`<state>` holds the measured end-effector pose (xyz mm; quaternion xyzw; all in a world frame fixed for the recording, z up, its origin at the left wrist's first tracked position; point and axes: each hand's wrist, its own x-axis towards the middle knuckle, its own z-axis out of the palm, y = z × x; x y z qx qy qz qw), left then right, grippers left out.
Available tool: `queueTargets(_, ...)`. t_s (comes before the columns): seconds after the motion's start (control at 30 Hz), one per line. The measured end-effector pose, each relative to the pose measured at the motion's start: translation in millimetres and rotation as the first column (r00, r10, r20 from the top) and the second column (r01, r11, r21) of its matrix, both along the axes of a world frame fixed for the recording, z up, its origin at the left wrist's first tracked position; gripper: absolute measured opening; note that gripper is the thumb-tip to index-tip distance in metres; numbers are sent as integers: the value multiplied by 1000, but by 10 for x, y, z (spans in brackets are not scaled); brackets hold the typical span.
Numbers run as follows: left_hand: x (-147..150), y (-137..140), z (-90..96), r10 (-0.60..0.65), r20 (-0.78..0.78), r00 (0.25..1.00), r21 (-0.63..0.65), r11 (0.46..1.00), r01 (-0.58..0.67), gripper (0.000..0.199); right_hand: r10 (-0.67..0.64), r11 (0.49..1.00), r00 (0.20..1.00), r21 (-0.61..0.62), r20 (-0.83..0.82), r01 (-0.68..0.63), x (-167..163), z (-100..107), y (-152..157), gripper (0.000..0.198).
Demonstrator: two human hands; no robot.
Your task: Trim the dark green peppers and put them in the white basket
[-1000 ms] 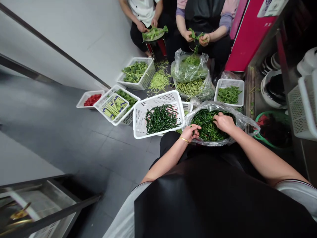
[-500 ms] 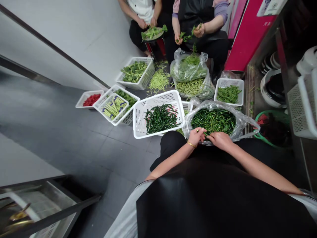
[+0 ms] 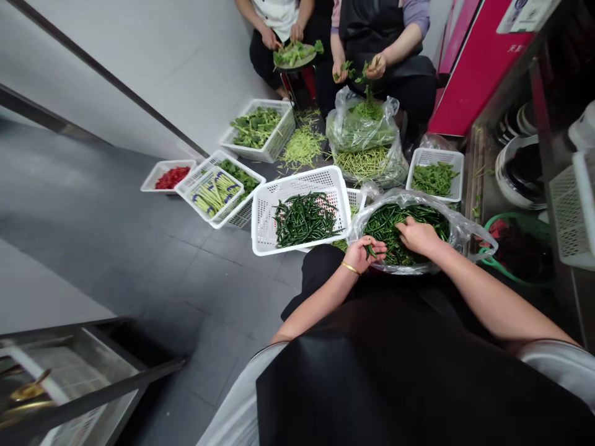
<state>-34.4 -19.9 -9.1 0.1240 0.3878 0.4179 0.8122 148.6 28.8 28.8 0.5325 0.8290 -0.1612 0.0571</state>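
Observation:
My left hand (image 3: pixel 366 253) is at the near left rim of a clear plastic bag (image 3: pixel 465 226), palm up, with a few green chili peppers (image 3: pixel 370 251) held in its curled fingers. Inside that bag lies a heap of long, thin green chili peppers (image 3: pixel 388 226). My right hand (image 3: pixel 418 236) reaches over the heap, thumb and fingers pinched together at its surface; what sits between the fingertips is too small to make out. Left of the bag, a white perforated basket (image 3: pixel 263 217) holds a pile of dark green chili peppers (image 3: pixel 304 220).
Beyond the bag two people sit trimming greens, a person's hand (image 3: pixel 375 66) among them. Around stand a basket of leafy stalks (image 3: pixel 255 127), bagged green stems (image 3: pixel 362 162), a leafy-greens basket (image 3: pixel 434 179), red peppers (image 3: pixel 171 178) and a green basin (image 3: pixel 515 282). Trimmings (image 3: pixel 302 145) litter the floor.
My hands, close together over the bag's near edge before, have come apart. The right has moved forward into the pepper heap; the left has turned its palm up. The view has shifted slightly.

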Motion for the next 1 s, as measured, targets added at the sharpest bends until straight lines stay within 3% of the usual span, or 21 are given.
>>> queueTargets(0.07,-39,34,15,12,-34,999,14,1000,-12,10,43,994,988,94,147,-58,-171,-118,190,36)
queueTargets(0.2,-30,82,-27,44,-120,992,51,998,-38,14,197,977,960,47,199,-210,-439,-213,386,32)
queueTargets(0.27,11,96,-73,64,-170,983,97,994,-48,21,145,985,987,85,69,-151,-398,-178,359,28)
queueTargets(0.33,69,98,-116,56,-226,973,160,987,-20,35,26,998,982,53,-185,-17,-255,-132,235,25)
queueTargets(0.43,167,74,-159,-133,-329,935,196,959,206,42,-160,981,852,-177,-499,81,-8,-114,-72,27)
queueTargets(0.5,221,47,-173,-300,-382,874,149,913,379,40,-175,980,828,-173,-533,96,93,-143,-275,35)
queueTargets(0.57,253,21,-177,-395,-379,837,87,885,457,40,-89,995,890,-1,-446,99,120,-175,-415,39)
queueTargets(0.67,257,-1,-171,-400,-328,856,14,904,427,37,63,980,979,197,-196,-23,62,-156,-475,38)
queueTargets(0.77,214,1,-147,-331,-313,890,-41,941,335,35,153,972,988,182,-12,-148,-12,-63,-373,36)
queueTargets(0.9,120,34,-88,-155,-213,965,-52,988,148,35,49,987,985,142,165,-73,-28,-9,-43,34)
queueTargets(1.0,51,59,-52,-110,-70,991,-19,994,109,36,19,994,967,104,256,-46,1,-83,215,38)
